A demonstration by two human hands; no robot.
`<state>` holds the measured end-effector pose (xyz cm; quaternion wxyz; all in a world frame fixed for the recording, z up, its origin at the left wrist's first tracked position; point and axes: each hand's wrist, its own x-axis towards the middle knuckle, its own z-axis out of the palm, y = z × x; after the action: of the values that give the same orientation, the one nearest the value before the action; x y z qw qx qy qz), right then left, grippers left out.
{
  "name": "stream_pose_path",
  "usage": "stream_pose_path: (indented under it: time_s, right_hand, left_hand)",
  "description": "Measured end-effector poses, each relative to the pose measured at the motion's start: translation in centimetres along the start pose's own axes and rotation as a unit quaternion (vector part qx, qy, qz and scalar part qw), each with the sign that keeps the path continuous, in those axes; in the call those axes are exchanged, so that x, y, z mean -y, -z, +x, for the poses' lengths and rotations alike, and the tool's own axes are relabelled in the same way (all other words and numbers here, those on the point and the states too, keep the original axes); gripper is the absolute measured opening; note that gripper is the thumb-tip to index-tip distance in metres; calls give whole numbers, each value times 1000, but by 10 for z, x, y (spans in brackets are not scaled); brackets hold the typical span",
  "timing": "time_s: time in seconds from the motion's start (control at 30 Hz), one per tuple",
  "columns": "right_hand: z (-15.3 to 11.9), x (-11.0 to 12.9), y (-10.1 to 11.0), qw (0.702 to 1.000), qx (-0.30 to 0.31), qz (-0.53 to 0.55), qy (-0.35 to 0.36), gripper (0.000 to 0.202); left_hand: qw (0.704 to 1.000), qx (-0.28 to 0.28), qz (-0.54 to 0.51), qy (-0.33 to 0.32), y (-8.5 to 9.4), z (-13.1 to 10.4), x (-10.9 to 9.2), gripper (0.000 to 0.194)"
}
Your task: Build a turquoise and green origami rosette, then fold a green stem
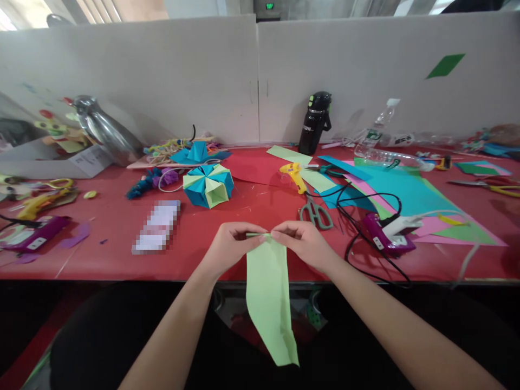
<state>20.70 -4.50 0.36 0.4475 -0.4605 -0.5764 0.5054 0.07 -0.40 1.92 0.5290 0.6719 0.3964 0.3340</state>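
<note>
A long light green paper strip (268, 292) hangs down over the table's front edge, its upper end pinched between my two hands. My left hand (235, 241) grips the top left corner between thumb and fingers. At the top right corner my right hand (303, 241) holds it the same way, and the thumbs nearly meet. A crease runs along the strip's right side, and its lower end curls. Beyond my hands on the red table (252, 208) sits a folded blue and light green paper ball (208, 185). Grey-handled scissors (316, 212) lie just past my right hand.
A yellow glue gun (294, 176) and a purple power strip (388, 235) with black cables lie to the right. Coloured paper sheets (410, 189), a plastic bottle (392, 157) and a black flask (314, 123) stand or lie farther back. A phone (157, 226) rests at left.
</note>
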Motion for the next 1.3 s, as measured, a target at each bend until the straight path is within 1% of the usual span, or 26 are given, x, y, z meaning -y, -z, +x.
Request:
stream_pose_path:
  time_s: [0.2, 0.53, 0.63, 0.77, 1.0, 1.1, 1.2, 1.3]
  right_hand:
    - [1, -1, 1, 1000, -10, -5, 4, 20]
    - [1, -5, -3, 1000, 12, 12, -20, 25]
    - [1, -5, -3, 1000, 0, 7, -12, 24]
    - [0, -4, -4, 1000, -7, 12, -8, 22]
    - [0, -5, -6, 999, 0, 25, -27, 25]
    - [-1, -6, -7, 999, 5, 28, -26, 27]
    - [-1, -6, -7, 1000, -13, 21, -15, 25]
    - [-1, -5, -8, 999, -43, 3, -4, 24]
  left_hand:
    - [1000, -10, -19, 18, -3, 1, 4, 25]
    - [1000, -5, 0, -2, -2, 0, 2, 22]
    - [1000, 3, -4, 0, -1, 0, 4, 24]
    - [1000, -2, -3, 11, 1, 0, 6, 25]
    - [1000, -13, 19, -3, 0, -1, 1, 23]
    - [1000, -3, 23, -4, 0, -2, -1, 22]
    - [1000, 1, 20, 4, 0, -2, 1, 23]
    - [1000, -8, 15, 12, 0, -1, 4, 26]
